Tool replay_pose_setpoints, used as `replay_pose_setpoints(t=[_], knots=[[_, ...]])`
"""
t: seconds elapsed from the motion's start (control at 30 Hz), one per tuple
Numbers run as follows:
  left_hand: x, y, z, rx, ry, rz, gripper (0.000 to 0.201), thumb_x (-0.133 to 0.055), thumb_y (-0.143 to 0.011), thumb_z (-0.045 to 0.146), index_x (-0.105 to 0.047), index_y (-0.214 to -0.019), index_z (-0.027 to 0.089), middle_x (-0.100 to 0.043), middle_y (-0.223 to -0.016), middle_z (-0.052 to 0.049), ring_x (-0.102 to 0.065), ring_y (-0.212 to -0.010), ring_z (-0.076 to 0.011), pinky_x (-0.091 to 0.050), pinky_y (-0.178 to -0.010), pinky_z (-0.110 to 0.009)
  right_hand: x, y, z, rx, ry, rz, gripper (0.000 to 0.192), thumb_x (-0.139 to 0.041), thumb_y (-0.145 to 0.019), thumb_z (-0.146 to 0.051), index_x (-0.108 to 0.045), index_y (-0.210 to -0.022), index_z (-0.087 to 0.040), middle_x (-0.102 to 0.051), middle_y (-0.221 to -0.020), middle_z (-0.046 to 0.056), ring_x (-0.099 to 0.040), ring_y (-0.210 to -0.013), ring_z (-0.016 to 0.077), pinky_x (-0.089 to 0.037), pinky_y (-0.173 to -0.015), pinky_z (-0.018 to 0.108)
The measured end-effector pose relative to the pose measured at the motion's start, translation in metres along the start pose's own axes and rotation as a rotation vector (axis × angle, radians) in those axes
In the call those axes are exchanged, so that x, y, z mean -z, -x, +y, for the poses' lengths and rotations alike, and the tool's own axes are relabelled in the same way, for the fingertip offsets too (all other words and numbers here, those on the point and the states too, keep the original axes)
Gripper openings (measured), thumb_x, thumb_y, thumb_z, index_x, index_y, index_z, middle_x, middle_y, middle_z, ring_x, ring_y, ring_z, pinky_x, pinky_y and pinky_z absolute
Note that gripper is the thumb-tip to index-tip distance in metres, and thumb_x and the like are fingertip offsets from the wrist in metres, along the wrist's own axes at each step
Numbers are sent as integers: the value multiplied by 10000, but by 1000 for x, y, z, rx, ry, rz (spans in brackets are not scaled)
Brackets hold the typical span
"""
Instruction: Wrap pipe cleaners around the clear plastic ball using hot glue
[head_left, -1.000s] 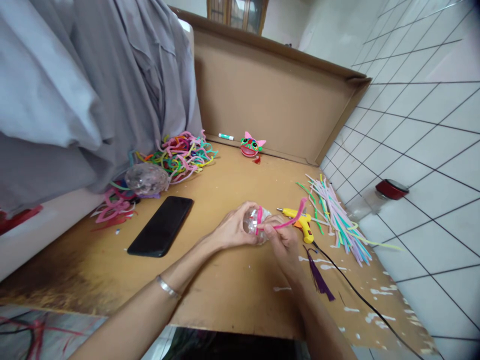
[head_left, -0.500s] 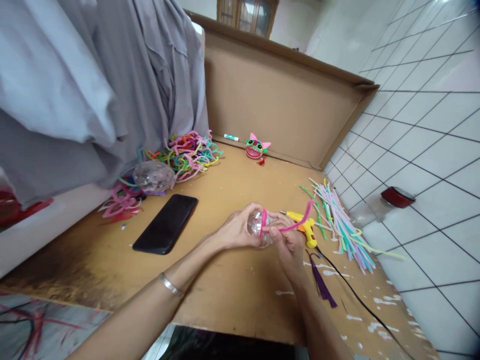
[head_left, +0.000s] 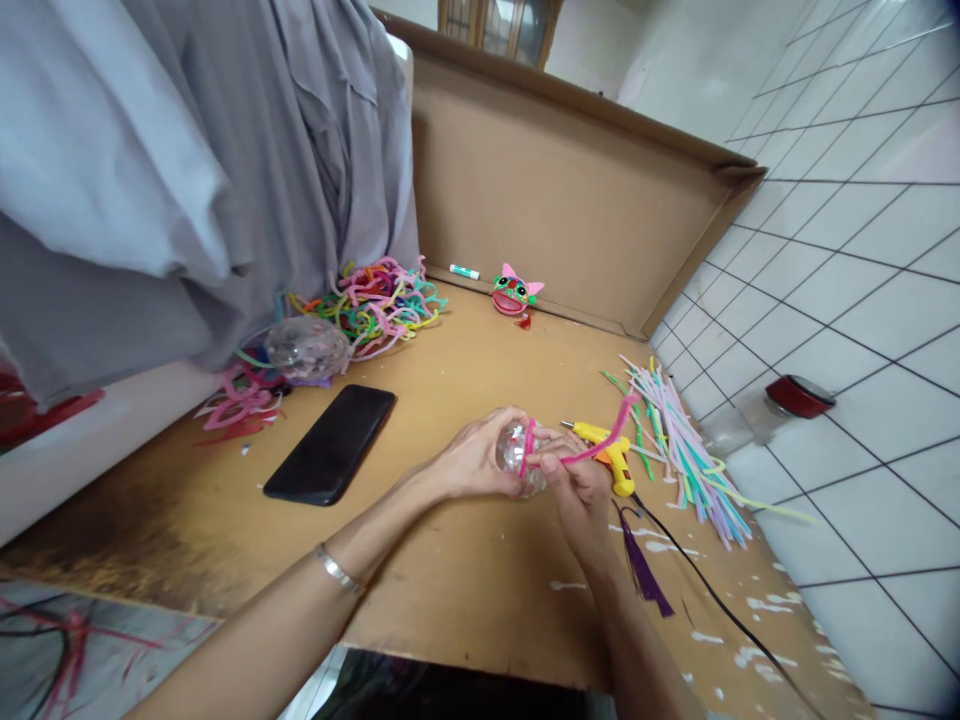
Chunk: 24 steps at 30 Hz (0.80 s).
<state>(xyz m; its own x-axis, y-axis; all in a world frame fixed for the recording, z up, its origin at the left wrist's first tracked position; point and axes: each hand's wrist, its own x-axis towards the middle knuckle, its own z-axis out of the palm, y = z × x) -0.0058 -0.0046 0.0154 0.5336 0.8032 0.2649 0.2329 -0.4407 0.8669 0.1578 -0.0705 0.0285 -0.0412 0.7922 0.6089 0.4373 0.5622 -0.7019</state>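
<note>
The left hand (head_left: 480, 458) curls its grip around a clear, rounded plastic piece (head_left: 512, 452) above the brown wooden bench (head_left: 450, 590); the right hand (head_left: 581, 492) pinches a fuzzy pink pipe cleaner (head_left: 619, 424), part of which runs across the piece. The smooth plastic could let the strand slip if the pinch loosens, and its free end, near the yellow glue gun (head_left: 621, 468), might snag there.

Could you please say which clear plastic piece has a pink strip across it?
The nearer piece, in the left hand; the farther piece, by the tangled strips, shows none.
</note>
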Motion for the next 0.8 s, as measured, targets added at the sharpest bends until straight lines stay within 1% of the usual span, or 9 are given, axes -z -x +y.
replay_pose_setpoints(t=[0.07, 0.23, 0.37, 0.47, 0.6, 0.8], knots=[[0, 0, 0, -7, -7, 6, 688, -825, -558, 266, -515, -1171, 240, -683, -1027, -12, -646, -827, -186, -527, -753, -304, -1, 0, -1, 1, 3, -9, 272, -514, -972, -334, -754, -858, -274, -725, -757, 19, -672, -954, 231, -449, -957, 438], [1, 0, 0, -37, -30, -2, 679, -825, -570, 288, -535, -1182, 245, -664, -1097, -31, -645, -899, -206, -517, -806, -325, -2, 0, 0, 8, 22, -5, 252, -532, -965, -308, -753, -846, -282, -732, -787, 7, -658, -950, 224, -417, -966, 433], [1, 0, 0, -50, -36, -1, 651, -819, -584, 308, -549, -1173, 245, -652, -1107, -34, -639, -929, -216, -507, -842, -341, -1, 1, 2, 0, 16, -12, 242, -536, -960, -323, -753, -862, -277, -733, -818, 18, -652, -949, 224, -437, -915, 415], [0, 0, -1, -67, -36, -1, 661, -818, -587, 300, -543, -1185, 247, -645, -1127, -40, -635, -957, -225, -505, -862, -350, -1, 1, 1, -9, 0, -9, 259, -538, -959, -339, -752, -832, -268, -730, -822, 24, -653, -936, 218, -447, -898, 404], [-1, -1, -4, -76, -52, 7, 661, -814, -586, 280, -548, -1191, 251, -638, -1159, -47, -633, -996, -237, -498, -902, -366, -1, 0, 0, -13, -12, -1, 267, -532, -964, -332, -752, -830, -263, -726, -818, 23, -652, -937, 214, -445, -914, 400], [1, -1, -7, -112, -66, -15, 682, -817, -603, 274, -533, -1223, 256, -623, -1212, -55, -631, -1060, -253, -499, -929, -381, 0, 0, 1, -11, -3, -17, 266, -529, -966, -340, -762, -860, -267, -736, -881, 29, -642, -964, 216, -450, -920, 400]])
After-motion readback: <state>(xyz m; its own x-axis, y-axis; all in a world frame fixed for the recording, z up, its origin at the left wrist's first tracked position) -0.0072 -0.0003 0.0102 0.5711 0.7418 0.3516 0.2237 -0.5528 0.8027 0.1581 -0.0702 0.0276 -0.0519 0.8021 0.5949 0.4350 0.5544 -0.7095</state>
